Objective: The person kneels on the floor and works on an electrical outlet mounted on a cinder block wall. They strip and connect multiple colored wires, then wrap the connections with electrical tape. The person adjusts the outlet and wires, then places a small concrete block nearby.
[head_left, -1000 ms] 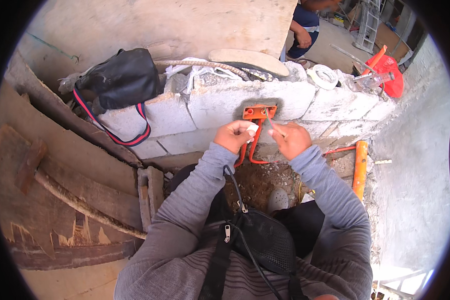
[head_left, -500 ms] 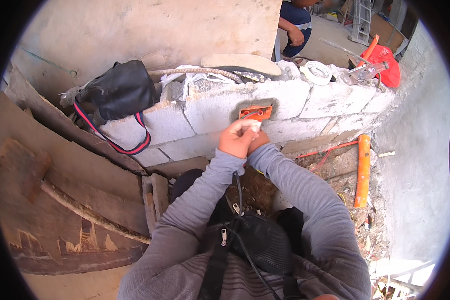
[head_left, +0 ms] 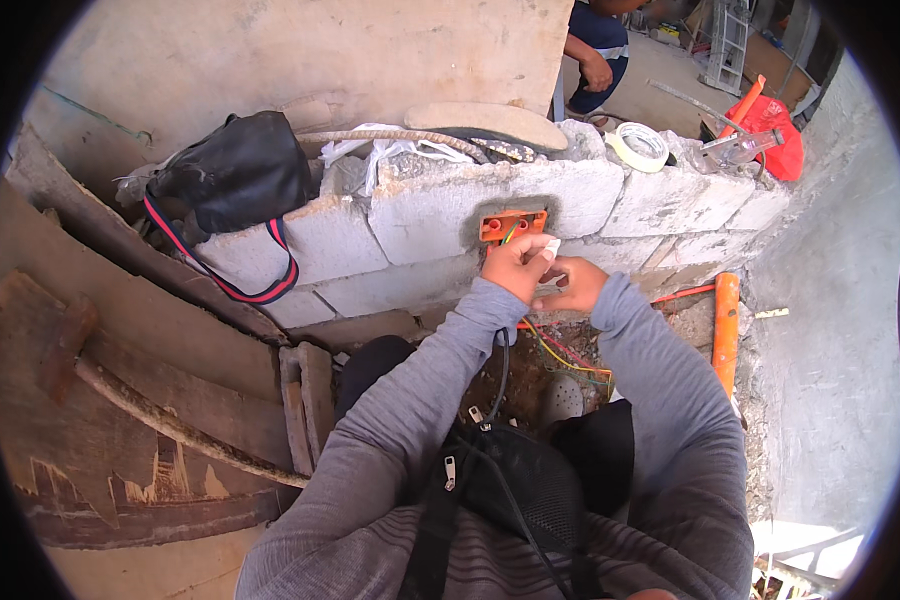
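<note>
An orange electrical box [head_left: 495, 226] is set in the block wall [head_left: 425, 225], with coloured wires coming out of it. Just below it my left hand [head_left: 515, 268] pinches a small white piece [head_left: 552, 246] between thumb and fingers. My right hand [head_left: 575, 285] is close against it, lower and to the right, fingers curled; what they grip is hidden. Loose yellow, red and green wires [head_left: 560, 357] trail under both hands toward the rubble floor.
A black bag [head_left: 240, 175], tape roll [head_left: 638, 147] and plastic bottle [head_left: 745, 150] lie on the wall top. An orange pipe [head_left: 726, 330] stands right, a mattock [head_left: 170, 420] left. Beyond the wall another person's hand [head_left: 595, 72] hangs by a bent knee; a ladder [head_left: 728, 50] is behind.
My right hand went in toward the box, then drew back right and down beside my left. My left hand shifted rightward with the white piece. Loose coloured wires now show below the hands.
</note>
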### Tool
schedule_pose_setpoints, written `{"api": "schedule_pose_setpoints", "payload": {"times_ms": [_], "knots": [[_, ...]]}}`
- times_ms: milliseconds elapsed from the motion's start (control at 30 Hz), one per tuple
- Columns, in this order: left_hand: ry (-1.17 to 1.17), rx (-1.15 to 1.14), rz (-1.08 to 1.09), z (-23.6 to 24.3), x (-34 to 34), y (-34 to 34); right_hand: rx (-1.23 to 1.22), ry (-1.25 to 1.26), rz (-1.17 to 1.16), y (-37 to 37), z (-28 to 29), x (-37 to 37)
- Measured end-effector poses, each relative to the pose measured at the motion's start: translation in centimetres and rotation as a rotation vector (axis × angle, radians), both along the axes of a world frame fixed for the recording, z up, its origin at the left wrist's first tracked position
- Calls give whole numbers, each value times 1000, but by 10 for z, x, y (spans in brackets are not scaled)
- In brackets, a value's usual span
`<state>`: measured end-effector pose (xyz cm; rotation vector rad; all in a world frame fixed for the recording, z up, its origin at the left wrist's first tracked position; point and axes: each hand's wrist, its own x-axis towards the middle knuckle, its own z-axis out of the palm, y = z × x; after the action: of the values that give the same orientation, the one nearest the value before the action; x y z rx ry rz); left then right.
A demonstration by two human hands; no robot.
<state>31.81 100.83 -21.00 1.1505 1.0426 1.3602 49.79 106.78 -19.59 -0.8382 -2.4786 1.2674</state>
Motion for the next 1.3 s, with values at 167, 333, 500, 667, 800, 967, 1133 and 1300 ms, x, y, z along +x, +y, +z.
{"api": "schedule_pose_setpoints", "payload": {"times_ms": [167,333,500,667,800,967,1133,1300], "knots": [[228,-16,54,-15,-15,3,-309,384,-271,0,8,15],[57,56,56,-29,-11,8,-294,310,-408,7,-7,-3],[-27,31,39,-19,-10,5,-363,360,-525,6,5,-18],[-5,32,73,-18,-8,4,-377,357,-498,11,2,-23],[-6,14,116,-15,-5,2,-248,418,-578,4,-1,-35],[-50,-29,93,-2,-3,-6,-48,496,-548,-2,4,-43],[-32,79,136,-18,-2,-1,-50,496,-539,1,0,-46],[26,68,165,-19,-2,-2,-49,465,-589,2,0,-50]]}}
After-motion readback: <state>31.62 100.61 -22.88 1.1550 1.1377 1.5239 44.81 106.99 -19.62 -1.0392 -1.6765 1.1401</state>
